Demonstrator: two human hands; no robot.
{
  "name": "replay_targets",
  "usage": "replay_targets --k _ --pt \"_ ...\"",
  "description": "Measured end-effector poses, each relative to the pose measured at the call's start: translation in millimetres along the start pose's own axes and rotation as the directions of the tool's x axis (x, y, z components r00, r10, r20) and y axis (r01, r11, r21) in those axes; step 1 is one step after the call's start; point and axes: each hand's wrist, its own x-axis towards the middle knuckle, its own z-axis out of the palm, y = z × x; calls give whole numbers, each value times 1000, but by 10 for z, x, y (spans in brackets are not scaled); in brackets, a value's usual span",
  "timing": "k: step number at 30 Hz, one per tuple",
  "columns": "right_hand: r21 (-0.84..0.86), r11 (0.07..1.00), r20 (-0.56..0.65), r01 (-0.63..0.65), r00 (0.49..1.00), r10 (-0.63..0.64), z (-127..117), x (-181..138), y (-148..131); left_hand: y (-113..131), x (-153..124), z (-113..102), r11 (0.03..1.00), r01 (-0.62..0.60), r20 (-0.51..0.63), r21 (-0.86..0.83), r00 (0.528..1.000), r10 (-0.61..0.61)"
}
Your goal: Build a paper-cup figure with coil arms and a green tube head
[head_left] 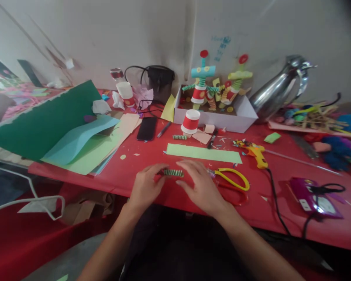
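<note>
Red tabletop point(148, 154), spring point(173, 172) between fingers point(155, 168)

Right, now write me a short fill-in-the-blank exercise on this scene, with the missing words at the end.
1. A pleated paper spring is ____ the left hand and the right hand.
2. The scissors have one red handle loop and one ____ loop.
3. The flat paper strip beyond the hands is light ____.
4. In the picture, the black phone lies just to the ____ of the pen.

Missing words: between; yellow; green; left.
</note>
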Motion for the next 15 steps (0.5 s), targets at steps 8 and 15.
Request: replay_targets --k 8,15 --pt "117 991 53 -71 996 65 108 161 24 -135 -58 24 997 63 -29 -47 998 -64" --pt "-1 995 52 -97 994 97 97 40 103 -309 -46 12 994 60 36 86 997 -63"
